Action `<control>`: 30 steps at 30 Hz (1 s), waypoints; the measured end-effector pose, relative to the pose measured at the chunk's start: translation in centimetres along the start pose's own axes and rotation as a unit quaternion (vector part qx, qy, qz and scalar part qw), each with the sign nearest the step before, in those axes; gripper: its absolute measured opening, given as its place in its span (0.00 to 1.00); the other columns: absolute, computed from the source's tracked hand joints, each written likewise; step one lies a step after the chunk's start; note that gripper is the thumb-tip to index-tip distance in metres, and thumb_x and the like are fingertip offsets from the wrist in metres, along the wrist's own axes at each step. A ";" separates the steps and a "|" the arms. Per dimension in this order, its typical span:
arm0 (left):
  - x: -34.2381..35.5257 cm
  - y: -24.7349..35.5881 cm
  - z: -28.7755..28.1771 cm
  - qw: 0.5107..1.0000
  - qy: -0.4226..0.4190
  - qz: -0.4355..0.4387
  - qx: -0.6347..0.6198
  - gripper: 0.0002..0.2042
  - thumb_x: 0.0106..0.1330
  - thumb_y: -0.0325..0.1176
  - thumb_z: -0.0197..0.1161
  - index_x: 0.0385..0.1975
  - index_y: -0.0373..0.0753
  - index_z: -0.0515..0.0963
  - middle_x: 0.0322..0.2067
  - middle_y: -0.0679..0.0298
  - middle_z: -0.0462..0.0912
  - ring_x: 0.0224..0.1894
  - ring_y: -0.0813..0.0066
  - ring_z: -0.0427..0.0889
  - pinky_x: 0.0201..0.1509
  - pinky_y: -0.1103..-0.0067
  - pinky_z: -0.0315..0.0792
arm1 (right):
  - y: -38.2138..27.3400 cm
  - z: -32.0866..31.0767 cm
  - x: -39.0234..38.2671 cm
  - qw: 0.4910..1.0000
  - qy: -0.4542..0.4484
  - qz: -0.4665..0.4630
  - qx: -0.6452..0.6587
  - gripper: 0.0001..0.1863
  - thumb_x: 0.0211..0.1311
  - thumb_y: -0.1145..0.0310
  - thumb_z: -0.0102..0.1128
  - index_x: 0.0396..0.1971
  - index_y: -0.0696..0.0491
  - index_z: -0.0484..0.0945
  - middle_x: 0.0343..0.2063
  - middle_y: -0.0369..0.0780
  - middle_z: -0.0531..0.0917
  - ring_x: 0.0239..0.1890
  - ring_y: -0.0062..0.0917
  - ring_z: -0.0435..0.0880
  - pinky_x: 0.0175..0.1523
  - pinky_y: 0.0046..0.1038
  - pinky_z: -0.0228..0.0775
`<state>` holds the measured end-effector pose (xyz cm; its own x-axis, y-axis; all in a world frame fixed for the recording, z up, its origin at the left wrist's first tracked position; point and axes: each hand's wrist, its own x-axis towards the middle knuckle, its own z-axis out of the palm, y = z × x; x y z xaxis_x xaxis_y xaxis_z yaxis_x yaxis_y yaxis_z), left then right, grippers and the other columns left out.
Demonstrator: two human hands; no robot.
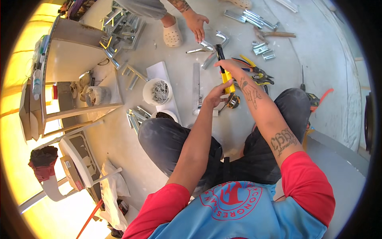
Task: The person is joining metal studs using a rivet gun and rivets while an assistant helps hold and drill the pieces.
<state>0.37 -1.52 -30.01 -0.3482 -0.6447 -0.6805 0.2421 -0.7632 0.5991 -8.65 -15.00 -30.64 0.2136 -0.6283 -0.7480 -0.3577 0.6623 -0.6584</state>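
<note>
In the middle, my right hand [226, 65] grips a long black-and-yellow hand tool [227, 79] near its upper, black part. My left hand [215, 95] is closed on the lower yellow end of that tool. Just below them lies a yellow-and-black tape measure [232, 101]. Several pliers and cutters [262, 73] lie to the right, and an aluminium bar [196, 87] lies to the left. A white bucket of metal fasteners [158, 89] stands on a white board [173, 114] beside my left knee.
A co-worker's hand [197, 28] reaches toward bent metal pieces [207, 46] beyond mine. More metal pieces [123, 28], a hammer [278, 34] and a drill [313, 100] lie around. At left stand a wooden cabinet [79, 114] and a folding frame [81, 155].
</note>
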 end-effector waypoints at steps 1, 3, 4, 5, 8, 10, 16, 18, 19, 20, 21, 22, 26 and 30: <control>0.2 -0.1 0.0 1.000 -0.001 0.003 0.002 0.44 0.55 0.65 0.62 0.62 0.35 0.61 0.59 0.54 0.62 0.64 0.61 0.57 0.63 0.54 0.54 | -0.1 -0.1 0.0 1.000 0.001 -0.004 -0.001 0.19 0.49 0.60 0.66 0.32 0.60 0.76 0.22 0.40 0.76 0.21 0.27 0.75 0.27 0.30 0.68; 0.5 -0.5 0.0 0.999 0.033 0.006 -0.023 0.36 0.54 0.61 0.65 0.58 0.44 0.68 0.52 0.63 0.69 0.56 0.68 0.64 0.59 0.57 0.57 | -0.2 0.0 0.0 1.000 0.012 -0.010 -0.022 0.20 0.49 0.58 0.67 0.33 0.60 0.76 0.21 0.39 0.76 0.20 0.26 0.75 0.27 0.31 0.68; 0.4 -0.5 0.2 0.999 0.031 0.006 -0.023 0.36 0.54 0.61 0.65 0.58 0.44 0.68 0.52 0.63 0.69 0.56 0.68 0.64 0.59 0.57 0.57 | 0.0 -0.2 0.1 1.000 0.014 -0.010 -0.022 0.20 0.49 0.58 0.67 0.33 0.60 0.76 0.21 0.39 0.76 0.20 0.26 0.75 0.27 0.31 0.68; 0.3 -0.5 0.5 0.999 0.030 0.002 -0.024 0.36 0.54 0.61 0.65 0.58 0.44 0.68 0.52 0.63 0.70 0.57 0.68 0.64 0.59 0.57 0.57 | 0.1 -0.3 0.2 1.000 0.015 0.009 -0.016 0.21 0.50 0.58 0.67 0.36 0.59 0.76 0.21 0.39 0.76 0.20 0.26 0.75 0.26 0.30 0.68; 0.1 -0.6 0.5 0.999 0.037 0.000 -0.011 0.37 0.54 0.61 0.66 0.58 0.42 0.68 0.52 0.62 0.70 0.57 0.68 0.65 0.60 0.58 0.57 | 0.2 -0.1 0.1 1.000 0.014 0.023 -0.011 0.22 0.50 0.56 0.67 0.38 0.58 0.76 0.22 0.38 0.76 0.20 0.25 0.74 0.26 0.29 0.68; 0.2 -0.7 0.0 0.999 0.045 0.003 0.002 0.37 0.54 0.61 0.66 0.58 0.42 0.68 0.52 0.62 0.71 0.57 0.68 0.65 0.60 0.59 0.57 | 0.2 0.2 0.3 1.000 0.012 0.018 -0.011 0.22 0.50 0.56 0.67 0.38 0.58 0.76 0.21 0.38 0.75 0.20 0.25 0.74 0.25 0.29 0.68; 1.3 -1.1 -0.4 0.996 0.060 0.057 0.026 0.36 0.53 0.59 0.67 0.57 0.40 0.71 0.45 0.66 0.77 0.50 0.72 0.72 0.53 0.70 0.64 | 1.5 -0.2 3.5 0.999 0.007 -0.014 -0.048 0.21 0.53 0.51 0.63 0.31 0.58 0.78 0.18 0.39 0.77 0.19 0.26 0.76 0.25 0.31 0.67; 1.7 -1.4 -0.8 0.993 0.072 0.085 0.028 0.33 0.55 0.56 0.68 0.55 0.39 0.73 0.42 0.66 0.78 0.45 0.75 0.74 0.49 0.75 0.65 | 2.3 -0.4 4.5 0.988 0.010 -0.072 -0.138 0.24 0.55 0.46 0.59 0.28 0.55 0.80 0.17 0.39 0.79 0.20 0.28 0.79 0.28 0.33 0.69; 2.1 -1.5 -1.0 0.992 0.083 0.087 0.034 0.32 0.55 0.55 0.68 0.54 0.39 0.74 0.42 0.67 0.79 0.44 0.77 0.75 0.47 0.76 0.66 | 2.4 -0.2 5.1 0.975 0.032 -0.113 -0.189 0.25 0.56 0.43 0.57 0.26 0.53 0.81 0.16 0.39 0.81 0.21 0.29 0.80 0.29 0.34 0.70; 2.2 -1.9 -1.4 0.991 0.097 0.085 0.037 0.31 0.56 0.55 0.68 0.53 0.38 0.75 0.41 0.67 0.80 0.42 0.78 0.75 0.46 0.77 0.66 | 2.5 0.3 5.3 0.971 0.048 -0.116 -0.203 0.26 0.56 0.41 0.54 0.24 0.52 0.82 0.16 0.38 0.81 0.22 0.30 0.81 0.31 0.35 0.70; 2.2 -1.8 -0.9 0.990 0.107 0.087 0.041 0.30 0.55 0.54 0.69 0.51 0.38 0.77 0.39 0.68 0.80 0.40 0.79 0.75 0.43 0.78 0.67 | 3.2 0.4 5.4 0.968 0.063 -0.112 -0.216 0.28 0.57 0.39 0.52 0.22 0.50 0.83 0.17 0.38 0.82 0.23 0.30 0.82 0.32 0.36 0.71; 2.1 -1.9 -0.2 0.989 0.116 0.086 0.043 0.29 0.55 0.54 0.69 0.50 0.38 0.78 0.37 0.68 0.81 0.38 0.80 0.76 0.41 0.80 0.67 | 3.4 -0.3 5.7 0.971 0.062 -0.098 -0.209 0.28 0.57 0.38 0.51 0.20 0.50 0.83 0.16 0.38 0.82 0.23 0.31 0.82 0.32 0.35 0.71; 2.6 -2.7 1.3 0.943 0.271 0.153 0.120 0.28 0.54 0.52 0.71 0.47 0.35 0.81 0.29 0.68 0.81 0.28 0.82 0.75 0.32 0.84 0.68 | 2.6 -0.2 4.6 0.940 0.127 -0.124 -0.293 0.33 0.56 0.37 0.51 0.14 0.53 0.82 0.14 0.40 0.82 0.21 0.32 0.83 0.34 0.32 0.74; 2.9 -3.8 -1.3 0.967 0.214 0.117 0.072 0.28 0.57 0.51 0.69 0.52 0.38 0.78 0.33 0.70 0.81 0.32 0.81 0.75 0.35 0.81 0.67 | 2.0 1.6 3.0 0.962 0.130 -0.089 -0.224 0.33 0.54 0.37 0.54 0.13 0.55 0.82 0.15 0.41 0.83 0.25 0.32 0.85 0.38 0.32 0.76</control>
<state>-0.33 -0.56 -34.80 0.1157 -0.7810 -0.6137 0.1291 -0.6008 0.7889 -7.25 -14.88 -34.33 0.0937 -0.8349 -0.5424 -0.7052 0.3289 -0.6281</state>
